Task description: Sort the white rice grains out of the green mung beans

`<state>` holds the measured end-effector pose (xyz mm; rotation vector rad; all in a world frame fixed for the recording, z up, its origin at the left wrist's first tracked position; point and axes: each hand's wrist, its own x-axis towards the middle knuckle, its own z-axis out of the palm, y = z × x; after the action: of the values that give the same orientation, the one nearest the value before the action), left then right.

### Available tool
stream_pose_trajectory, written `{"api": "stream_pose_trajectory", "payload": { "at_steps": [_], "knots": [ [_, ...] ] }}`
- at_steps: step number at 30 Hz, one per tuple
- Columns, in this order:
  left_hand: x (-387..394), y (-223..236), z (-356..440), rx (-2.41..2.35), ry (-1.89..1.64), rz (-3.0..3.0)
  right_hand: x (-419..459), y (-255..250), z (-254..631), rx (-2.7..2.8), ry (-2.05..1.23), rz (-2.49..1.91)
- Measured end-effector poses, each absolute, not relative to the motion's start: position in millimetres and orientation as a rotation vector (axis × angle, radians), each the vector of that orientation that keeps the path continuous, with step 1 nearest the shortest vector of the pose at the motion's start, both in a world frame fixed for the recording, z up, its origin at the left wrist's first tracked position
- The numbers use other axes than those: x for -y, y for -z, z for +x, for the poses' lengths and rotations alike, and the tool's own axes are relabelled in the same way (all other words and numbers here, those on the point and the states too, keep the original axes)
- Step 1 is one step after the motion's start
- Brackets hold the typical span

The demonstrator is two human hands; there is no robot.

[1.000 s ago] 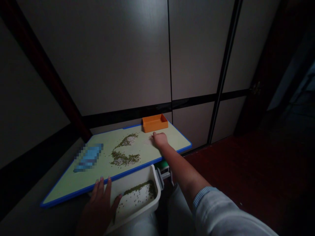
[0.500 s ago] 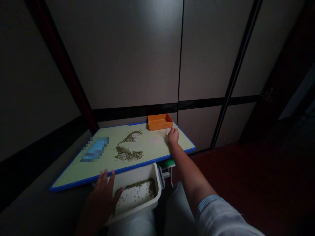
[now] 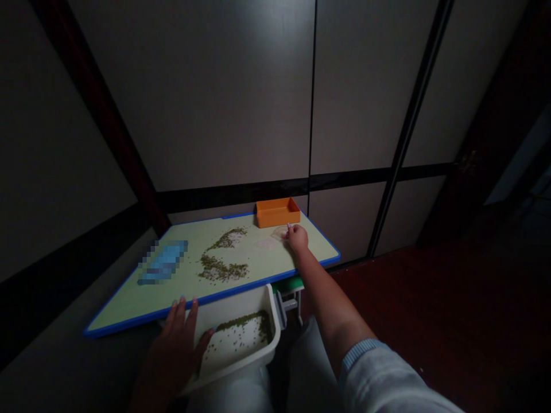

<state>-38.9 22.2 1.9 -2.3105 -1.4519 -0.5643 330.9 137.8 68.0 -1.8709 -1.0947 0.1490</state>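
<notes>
My right hand [image 3: 298, 236] is closed in a pinch on a clear, see-through plastic piece [image 3: 279, 233], low over the table near the orange tray [image 3: 278, 216]. The exact kind of piece is unclear. To its left lies a thin pale patch of grains [image 3: 266, 244]. Two heaps of small green beans mixed with whitish grains, a far heap [image 3: 228, 238] and a near heap [image 3: 221, 268], lie mid-table. My left hand [image 3: 174, 338] rests with spread fingers at the left side of a white tub [image 3: 253, 362], its thumb reaching inside. Green beans [image 3: 243, 322] lie along the tub's far and right sides.
The pale green table [image 3: 142, 307] has a blue edge and stands against panelled doors [image 3: 232, 103]. A blurred-out blue object [image 3: 163, 262] lies on its left part. The tub sits over my lap, under the table's front edge. A green stool top [image 3: 288, 284] shows below.
My right hand has moved slightly left and down with the clear piece, away from the orange tray's front corner. My left hand stays at the tub. The whole view has shifted a little.
</notes>
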Motion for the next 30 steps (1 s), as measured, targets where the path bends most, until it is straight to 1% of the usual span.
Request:
{"api": "stream_pose_trajectory", "payload": {
  "at_steps": [7, 17, 30],
  "knots": [
    [-22.4, -1.4, -38.5, 1.514, 0.568, -2.312, -133.3, -72.8, 328.0, 1.059, -0.204, -1.956],
    [-18.3, -5.7, -35.6, 1.487, 0.598, -2.306, -132.4, -75.2, 325.4, 1.076, -0.161, -2.076],
    [-20.4, -2.2, -37.2, 1.484, 0.559, -2.294, -135.9, -71.8, 327.3, 1.161, -0.143, -2.095]
  ]
}}
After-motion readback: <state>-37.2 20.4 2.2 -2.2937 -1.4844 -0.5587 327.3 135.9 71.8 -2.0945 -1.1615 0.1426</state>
